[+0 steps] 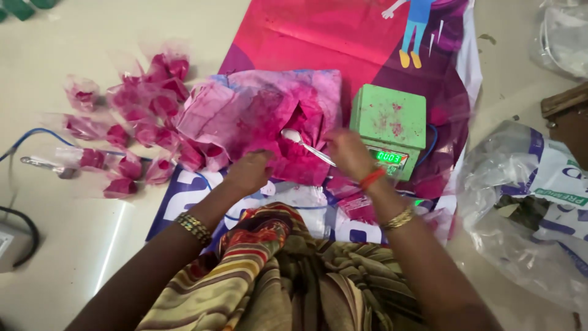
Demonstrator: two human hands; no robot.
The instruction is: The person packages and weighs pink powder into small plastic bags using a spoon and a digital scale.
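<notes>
The metal spoon (pixel 304 146) lies with its bowl over the open pink-stained bag of pink powder (pixel 257 116) in the middle of the floor, and the right hand (pixel 348 153) has its grip closed on the spoon's handle. The left hand (pixel 248 173) rests on the near edge of the same bag with the fingers curled together; what it pinches I cannot tell. Just right of the bag stands a green scale (pixel 391 122), and to the left lies a heap of small filled pouches (pixel 138 116).
</notes>
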